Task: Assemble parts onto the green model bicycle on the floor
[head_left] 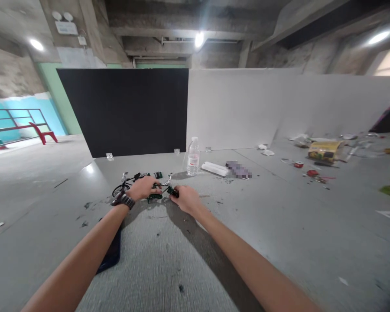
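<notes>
A: What sits leftmost by the work?
B: A black bike (118,190), just beside the left hand (145,187). I'd mind the watch (126,200) there; a brush could tip that bike.
A: And the left hand itself?
B: Fingers curved down over the green bike (155,197). Gripping or merely resting, I can't tell. Light pressure would probably steady it best.
A: Where exactly is the green bike?
B: Between the two hands, on the grey surface (143,255), nearer than the bottle (193,163).
A: The right hand (186,199)?
B: Pinching a dark part (173,191) at the green bike's right end; whether it's joined, I can't make out. Thin pieces likely bend, so gentle, small movements look safer than tugging.
A: And the bottle?
B: Upright, apart from both hands.
</notes>
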`<control>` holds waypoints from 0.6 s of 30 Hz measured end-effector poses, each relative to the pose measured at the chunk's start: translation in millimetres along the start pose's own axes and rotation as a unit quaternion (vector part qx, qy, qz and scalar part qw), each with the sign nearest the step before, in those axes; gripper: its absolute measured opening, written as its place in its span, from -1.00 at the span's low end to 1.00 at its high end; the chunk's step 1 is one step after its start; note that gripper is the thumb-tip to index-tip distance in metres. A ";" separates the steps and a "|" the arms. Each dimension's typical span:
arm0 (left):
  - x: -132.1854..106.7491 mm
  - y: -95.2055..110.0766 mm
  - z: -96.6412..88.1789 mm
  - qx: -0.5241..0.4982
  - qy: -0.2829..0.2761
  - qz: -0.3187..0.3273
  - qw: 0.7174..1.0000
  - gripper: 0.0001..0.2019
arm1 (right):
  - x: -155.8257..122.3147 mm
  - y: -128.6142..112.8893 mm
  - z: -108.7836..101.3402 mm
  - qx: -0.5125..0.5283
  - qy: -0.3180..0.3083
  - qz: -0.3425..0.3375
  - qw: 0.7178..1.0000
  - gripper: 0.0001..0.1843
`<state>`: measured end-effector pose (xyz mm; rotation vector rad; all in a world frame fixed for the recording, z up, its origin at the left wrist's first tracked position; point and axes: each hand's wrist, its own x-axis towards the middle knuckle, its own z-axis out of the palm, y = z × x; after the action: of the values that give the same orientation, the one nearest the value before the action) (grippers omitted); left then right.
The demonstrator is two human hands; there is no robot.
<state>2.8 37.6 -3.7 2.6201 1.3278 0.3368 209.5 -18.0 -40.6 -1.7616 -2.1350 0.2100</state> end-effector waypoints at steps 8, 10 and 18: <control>-23.3 0.8 6.6 0.032 0.157 -0.016 0.987 -0.56 | -9.8 -8.5 3.4 0.010 -0.001 0.018 1.000 -0.71; -36.4 6.0 10.9 0.022 0.272 -0.038 0.961 -0.60 | -11.0 -10.0 2.5 0.013 -0.002 0.014 1.000 -0.73; -91.0 44.7 41.8 -0.063 0.300 -0.047 0.951 -0.72 | -13.2 -13.8 0.6 0.010 -0.004 -0.013 1.000 -0.76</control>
<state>-3.2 -64.8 -42.6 2.4224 1.5160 1.2343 198.6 -33.6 -38.8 -1.7227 -2.1525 0.2309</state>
